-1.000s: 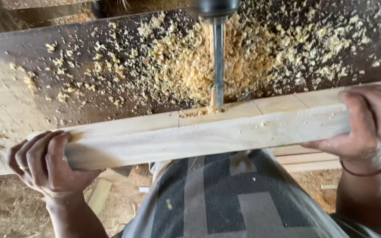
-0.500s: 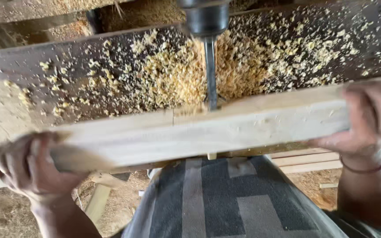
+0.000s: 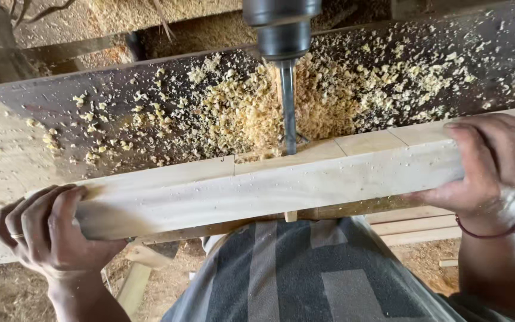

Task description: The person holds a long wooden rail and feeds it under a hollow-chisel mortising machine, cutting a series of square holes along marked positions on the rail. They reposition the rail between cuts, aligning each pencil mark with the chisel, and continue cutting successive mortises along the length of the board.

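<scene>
1. Big change from a moment ago: the drill bit (image 3: 288, 107) is now up out of the wood, with its tip sitting right at the top face of the wooden beam (image 3: 269, 185) instead of buried in it. The chuck (image 3: 282, 30) shows higher and larger in view too.
2. My read is that the plunge at that spot is over, or the beam is getting shifted for another one.
3. Left hand (image 3: 49, 232) has its grip closed round the beam's left end, fingers curled over the top.
4. Right hand (image 3: 496, 167) is clamped on the right part, fingers over the top edge.
5. So the beam runs straight between both grips, lying on the dark bench (image 3: 61, 113), just in front of the shavings pile (image 3: 251, 113).
</scene>
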`<state>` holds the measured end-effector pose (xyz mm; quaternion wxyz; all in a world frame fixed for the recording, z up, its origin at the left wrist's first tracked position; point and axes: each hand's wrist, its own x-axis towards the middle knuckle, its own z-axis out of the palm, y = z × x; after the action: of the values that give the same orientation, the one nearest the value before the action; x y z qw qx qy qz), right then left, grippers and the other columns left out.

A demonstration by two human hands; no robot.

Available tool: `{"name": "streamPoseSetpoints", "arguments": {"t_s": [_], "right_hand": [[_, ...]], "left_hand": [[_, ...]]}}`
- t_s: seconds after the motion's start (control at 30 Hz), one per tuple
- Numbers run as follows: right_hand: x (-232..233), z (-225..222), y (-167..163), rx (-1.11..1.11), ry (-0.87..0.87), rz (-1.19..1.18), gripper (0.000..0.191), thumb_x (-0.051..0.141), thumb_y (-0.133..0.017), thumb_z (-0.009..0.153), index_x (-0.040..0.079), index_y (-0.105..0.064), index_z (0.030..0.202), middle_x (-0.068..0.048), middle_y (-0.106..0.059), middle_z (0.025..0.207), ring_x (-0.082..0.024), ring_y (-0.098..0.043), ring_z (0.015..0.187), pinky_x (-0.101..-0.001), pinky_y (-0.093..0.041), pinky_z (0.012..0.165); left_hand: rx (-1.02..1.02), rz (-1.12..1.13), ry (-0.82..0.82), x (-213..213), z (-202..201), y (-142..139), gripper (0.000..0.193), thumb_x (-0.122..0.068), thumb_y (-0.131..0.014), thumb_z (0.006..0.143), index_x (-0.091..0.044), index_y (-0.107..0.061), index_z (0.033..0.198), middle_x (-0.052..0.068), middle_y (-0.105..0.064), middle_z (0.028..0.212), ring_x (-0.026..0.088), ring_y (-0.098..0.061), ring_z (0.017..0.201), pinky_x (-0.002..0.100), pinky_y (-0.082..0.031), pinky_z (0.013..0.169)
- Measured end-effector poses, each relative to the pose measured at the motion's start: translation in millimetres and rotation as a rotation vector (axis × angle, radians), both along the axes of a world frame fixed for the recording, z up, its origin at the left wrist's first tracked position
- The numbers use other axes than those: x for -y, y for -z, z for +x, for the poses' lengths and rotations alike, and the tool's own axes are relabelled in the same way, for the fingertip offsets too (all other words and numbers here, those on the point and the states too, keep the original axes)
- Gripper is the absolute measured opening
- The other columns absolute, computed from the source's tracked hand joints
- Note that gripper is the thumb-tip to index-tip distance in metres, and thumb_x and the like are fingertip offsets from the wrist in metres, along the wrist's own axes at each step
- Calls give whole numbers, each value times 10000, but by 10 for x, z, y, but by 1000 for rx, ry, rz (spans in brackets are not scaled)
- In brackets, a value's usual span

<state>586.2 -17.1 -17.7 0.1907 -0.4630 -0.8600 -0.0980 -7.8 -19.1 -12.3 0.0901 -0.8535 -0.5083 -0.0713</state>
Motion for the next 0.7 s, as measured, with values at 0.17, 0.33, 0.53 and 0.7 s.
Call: {"name": "streamPoseSetpoints", "arguments": {"t_s": [0.17, 0.33, 0.53, 0.7], "right_hand": [[80, 77, 7, -6, 0, -81, 958, 864, -648, 764, -87, -681, 871, -211, -629, 842, -337, -674, 797, -479, -608, 697], [109, 133, 75, -49, -42, 4, 952, 844, -661, 759, -104, -687, 841, -208, -629, 797, -343, -685, 752, -490, -615, 680], [62, 99, 48, -47, -22, 4, 959, 850, -673, 732, -100, -681, 863, -192, -593, 831, -343, -649, 744, -486, -590, 715], [82, 170, -46, -43, -19, -188, 958, 757, -801, 739, -165, -650, 950, -274, -624, 955, -382, -676, 851, -460, -610, 763]], "left_hand": [[73, -73, 12, 106, -6, -44, 927, -897, -411, 942, -18, -680, 1066, 149, -644, 1021, 324, -626, 975, 503, -457, 978], [59, 38, 60, 51, -43, 64, 948, -901, -372, 925, -17, -695, 1044, 146, -675, 999, 292, -636, 924, 526, -469, 975], [36, 38, 37, 132, -27, 92, 925, -888, -416, 951, -14, -705, 1039, 144, -661, 997, 278, -638, 930, 505, -457, 957], [86, -75, -41, 89, 256, -77, 909, -850, -347, 968, -23, -696, 1116, 114, -632, 1080, 268, -602, 1029, 480, -429, 1037]]}}
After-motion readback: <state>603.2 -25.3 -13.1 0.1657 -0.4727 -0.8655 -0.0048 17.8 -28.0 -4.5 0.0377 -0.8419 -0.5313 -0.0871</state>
